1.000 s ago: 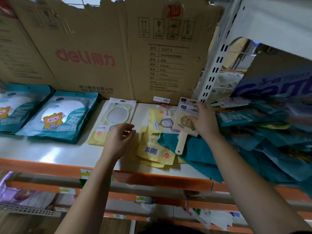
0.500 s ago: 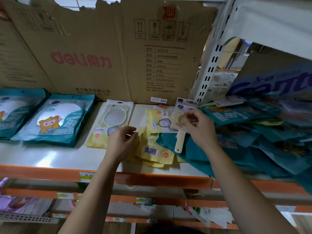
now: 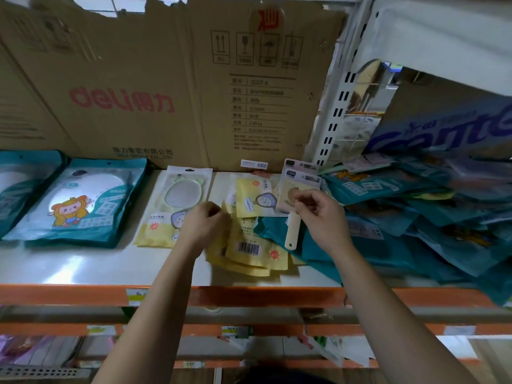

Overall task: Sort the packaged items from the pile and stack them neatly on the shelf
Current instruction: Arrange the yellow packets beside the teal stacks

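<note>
In the head view, a pink-carded pack (image 3: 300, 187) is pinched at its lower face between the thumb and curled fingers of the right hand (image 3: 321, 217). A flat rounded item is shown behind its clear film, and a smooth cream handle (image 3: 293, 231) is seen hanging below the card, just left of that hand. The left hand (image 3: 203, 224) is held apart from the right, its fingers curled over the edge of some loose yellow packets (image 3: 255, 246). It is blurred, so whether anything is gripped cannot be told. Those packets are thin, glossy and rectangular, one printed with a barcode, and are fanned out untidily between and just below the two hands. Just left of the left hand, and partly covered by it, a clear-fronted packet (image 3: 177, 200) with a yellow lower half is laid flat, with a pale green oval frame visible through the film. Farther left, two stacks of soft teal pouches (image 3: 83, 206) bearing a cartoon figure are set side by side. To the right of the right hand, a slumped pile (image 3: 415, 217) of crinkled teal pouches is heaped. All are borne by the glossy white shelf (image 3: 61, 267), edged below the wrists by an orange beam (image 3: 249, 296). Beyond the hands a creased brown cardboard sheet (image 3: 138, 79) is stood upright, and a white slotted post (image 3: 336, 106) is seen beside it.
</note>
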`<state>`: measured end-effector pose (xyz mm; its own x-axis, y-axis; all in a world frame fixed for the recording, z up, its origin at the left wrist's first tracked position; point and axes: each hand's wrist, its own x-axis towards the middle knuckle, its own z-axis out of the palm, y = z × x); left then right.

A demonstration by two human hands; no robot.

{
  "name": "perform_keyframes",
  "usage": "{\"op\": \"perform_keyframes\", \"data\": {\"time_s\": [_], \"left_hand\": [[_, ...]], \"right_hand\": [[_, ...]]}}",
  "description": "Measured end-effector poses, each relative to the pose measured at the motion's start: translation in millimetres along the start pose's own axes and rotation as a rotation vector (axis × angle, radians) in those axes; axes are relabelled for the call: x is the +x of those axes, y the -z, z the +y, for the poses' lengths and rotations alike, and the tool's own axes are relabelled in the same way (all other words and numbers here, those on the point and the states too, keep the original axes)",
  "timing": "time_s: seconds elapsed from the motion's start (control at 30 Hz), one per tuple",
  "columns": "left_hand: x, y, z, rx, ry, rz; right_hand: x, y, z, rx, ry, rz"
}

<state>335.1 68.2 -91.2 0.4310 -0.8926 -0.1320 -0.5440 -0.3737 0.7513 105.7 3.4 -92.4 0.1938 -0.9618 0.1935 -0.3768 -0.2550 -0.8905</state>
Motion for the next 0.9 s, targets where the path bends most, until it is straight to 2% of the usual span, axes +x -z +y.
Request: {"op": "perform_keyframes", "data": {"time_s": [0.1,0.2,0.3,0.37,0.43,0.5,0.57,0.6,0.7,0.8,0.83,0.9], "left_hand": [[-8.8,20.1,9.4,-0.22,-0.054,0.046],[-21.3,35.5,26.8,-0.434,-0.125,0.037],[-32.5,31.7,46.4,-0.522,-0.25,-0.023],[-37.2,19.8,52.9,-0.507,-0.35,-0.055],[-41.3,7.2,56.1,-0.444,-0.417,-0.104],[-44.5,-1.7,56.7,-0.421,-0.463,-0.156],[-45.3,-2.6,55.4,-0.513,-0.433,-0.18],[-43.6,-1.9,52.9,-0.55,-0.391,-0.137],[-25.8,-1.4,31.0,-0.402,-0.19,0.109],[-14.2,-8.0,6.7,0.073,-0.03,0.07],[-13.0,-11.4,2.3,0.154,-0.007,0.051],[-13.9,-16.1,4.2,0.148,0.013,0.064]], "right_hand": [[2.3,-0.4,-3.1,0.073,-0.011,-0.005],[3.1,-6.7,-20.7,0.227,-0.031,-0.092],[2.7,-16.1,-45.7,0.32,-0.064,-0.229],[2.8,-22.2,-57.4,0.449,-0.174,-0.284],[3.2,-26.3,-61.5,0.56,-0.287,-0.267],[4.5,-28.5,-59.1,0.536,-0.315,-0.177],[4.8,-25.9,-50.1,0.494,-0.32,-0.106],[5.1,-23.1,-45.2,0.507,-0.319,-0.094],[6.0,-7.5,-34.0,0.566,-0.321,-0.058],[9.9,11.2,-26.0,0.566,-0.31,-0.004],[11.6,16.3,-22.6,0.562,-0.305,0.006],[13.4,23.7,-19.0,0.553,-0.305,0.016]]}}
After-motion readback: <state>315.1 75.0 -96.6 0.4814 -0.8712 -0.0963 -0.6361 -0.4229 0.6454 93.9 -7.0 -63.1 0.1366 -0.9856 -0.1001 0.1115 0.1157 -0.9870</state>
